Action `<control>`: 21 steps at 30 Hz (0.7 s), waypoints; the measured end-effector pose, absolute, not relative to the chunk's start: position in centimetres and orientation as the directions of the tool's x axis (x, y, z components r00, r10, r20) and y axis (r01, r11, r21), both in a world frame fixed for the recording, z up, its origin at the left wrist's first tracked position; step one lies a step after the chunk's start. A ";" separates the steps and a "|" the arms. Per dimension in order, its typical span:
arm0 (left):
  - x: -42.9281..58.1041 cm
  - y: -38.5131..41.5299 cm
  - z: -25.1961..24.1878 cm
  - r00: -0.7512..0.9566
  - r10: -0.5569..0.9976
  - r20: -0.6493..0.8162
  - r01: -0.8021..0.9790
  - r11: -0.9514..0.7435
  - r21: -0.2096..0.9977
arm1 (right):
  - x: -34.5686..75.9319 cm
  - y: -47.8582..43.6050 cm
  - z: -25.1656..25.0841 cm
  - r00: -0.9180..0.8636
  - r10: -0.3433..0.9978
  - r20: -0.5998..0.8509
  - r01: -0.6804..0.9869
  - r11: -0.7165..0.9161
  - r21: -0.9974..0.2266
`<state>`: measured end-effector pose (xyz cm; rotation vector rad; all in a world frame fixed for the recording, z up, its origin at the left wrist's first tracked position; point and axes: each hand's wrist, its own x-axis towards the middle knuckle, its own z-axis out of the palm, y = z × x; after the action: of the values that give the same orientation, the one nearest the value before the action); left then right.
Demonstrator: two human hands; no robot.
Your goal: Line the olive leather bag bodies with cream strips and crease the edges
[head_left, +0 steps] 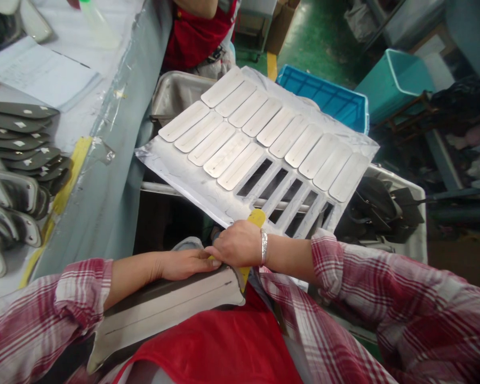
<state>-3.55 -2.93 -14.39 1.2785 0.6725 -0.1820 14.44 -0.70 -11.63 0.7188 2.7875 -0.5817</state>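
Note:
My right hand [236,244] is closed around a yellow-handled tool [257,217], pressing its lower end onto a long grey strip piece [164,309] that lies across my lap. My left hand [184,263] rests on the strip's end beside the right, fingers together and flat, holding it down. Just beyond my hands leans a silver sheet [192,176] carrying rows of oblong silver stickers [240,136]; several slots at its near right are empty. A bracelet is on my right wrist.
A table [104,176] at left holds stacked grey shaped pieces [20,160] and paper sheets [40,74]. Another person in a red apron [200,32] sits beyond. A blue crate [324,98], teal bin [392,80] and a white tub of dark parts [384,210] stand right.

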 end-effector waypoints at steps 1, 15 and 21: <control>-3.6 -3.0 -14.3 0.793 0.234 -0.562 0.491 0.300 0.818 | 14.4 -0.6 -11.7 -0.872 0.399 -0.283 0.479 0.815 -0.327; -4.1 -2.9 -14.0 0.758 0.216 -0.615 0.522 0.364 0.771 | 13.8 0.2 -11.4 -0.902 0.309 -0.302 0.404 0.849 -0.340; -3.8 -2.0 -13.7 0.729 0.146 -0.669 0.592 0.358 0.722 | 13.9 0.4 -11.1 -0.893 0.315 -0.321 0.415 0.853 -0.318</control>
<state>-3.82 -1.99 -13.74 1.1940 0.7367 -0.3233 13.93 0.38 -11.09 0.5558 2.7710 -0.5601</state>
